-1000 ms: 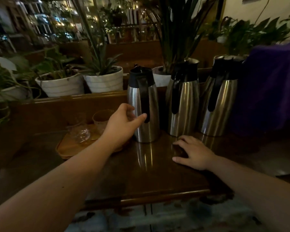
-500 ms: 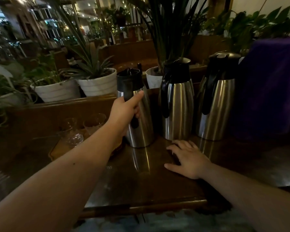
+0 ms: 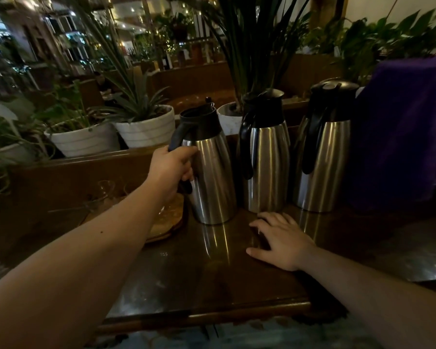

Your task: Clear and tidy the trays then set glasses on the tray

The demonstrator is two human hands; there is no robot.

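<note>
Three steel thermos jugs with black tops stand in a row on the dark wooden table [image 3: 212, 280]. My left hand [image 3: 170, 168] is shut on the black handle of the leftmost jug [image 3: 210, 172], which leans slightly. A round wooden tray [image 3: 168, 221] lies just left of that jug, partly under my forearm. Faint clear glasses [image 3: 103, 195] stand on its far side, hard to make out in the dark. My right hand [image 3: 280, 239] rests flat on the table, fingers spread, in front of the middle jug [image 3: 266, 157].
The third jug [image 3: 322, 152] stands at the right, next to a purple cloth-covered object [image 3: 408, 127]. White plant pots [image 3: 146, 127] sit on a ledge behind the table. The table's front edge runs near the bottom.
My left hand went from touching the leftmost jug's side to wrapping around its handle. The jug now leans and its handle faces left. My right hand stayed flat on the table.
</note>
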